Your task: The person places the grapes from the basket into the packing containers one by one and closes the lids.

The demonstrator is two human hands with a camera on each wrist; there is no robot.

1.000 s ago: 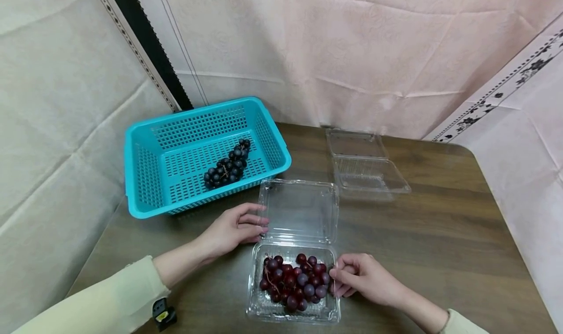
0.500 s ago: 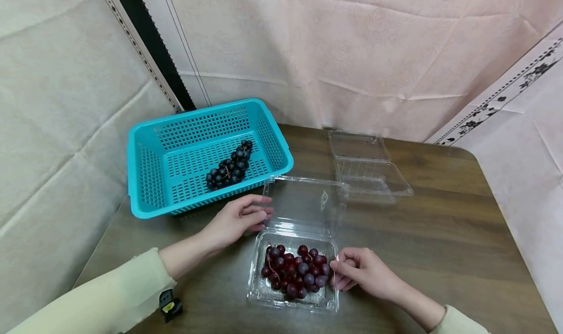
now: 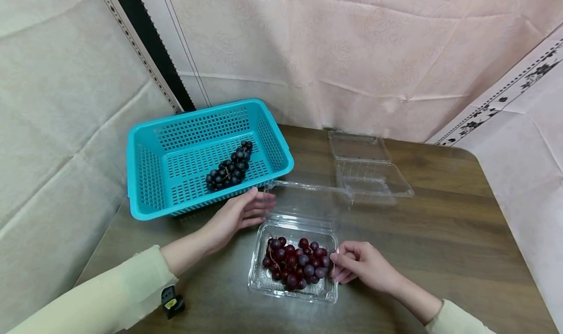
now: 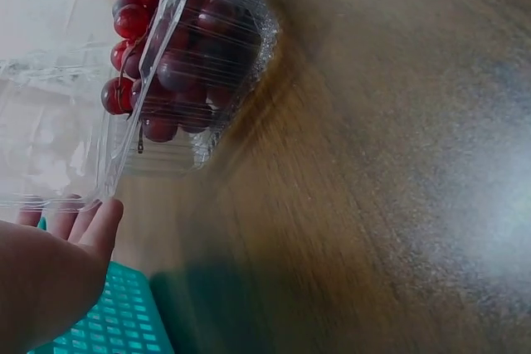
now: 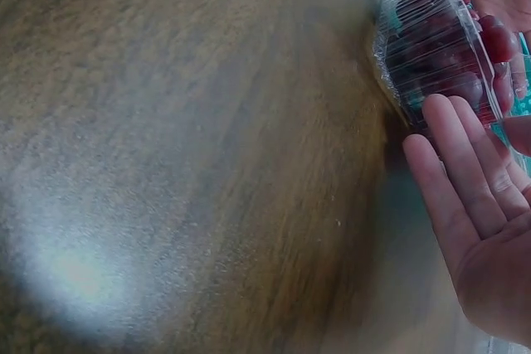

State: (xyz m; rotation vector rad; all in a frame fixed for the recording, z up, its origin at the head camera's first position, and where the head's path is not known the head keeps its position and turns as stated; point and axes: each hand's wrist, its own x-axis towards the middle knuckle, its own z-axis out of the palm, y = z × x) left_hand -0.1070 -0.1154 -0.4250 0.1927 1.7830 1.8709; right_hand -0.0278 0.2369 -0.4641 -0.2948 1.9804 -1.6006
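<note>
In the head view a clear hinged container [image 3: 264,289] holds a bunch of red grapes [image 3: 292,260]; its lid [image 3: 303,202] is tilted up from the far side. My left hand [image 3: 228,221] has its fingers extended at the lid's left side, touching it. My right hand [image 3: 367,268] pinches the container's right rim. The left wrist view shows the left hand's fingertips [image 4: 91,217] against the clear lid [image 4: 46,138] near the hinge. In the right wrist view the right hand [image 5: 489,221] has long fingers against the container's outer side, thumb near the rim.
A blue perforated basket [image 3: 145,217] with a bunch of black grapes [image 3: 228,170] stands at the back left. Behind the lid, to the right, another clear container [image 3: 374,177] lies unfolded on the wooden table [image 3: 440,226]. Pale cloth [image 3: 352,46] hangs around the table.
The lid has tilted up from lying flat. The grape-filled container has shifted slightly toward the back, my right hand staying on its rim. My left hand has moved a little farther back along the lid.
</note>
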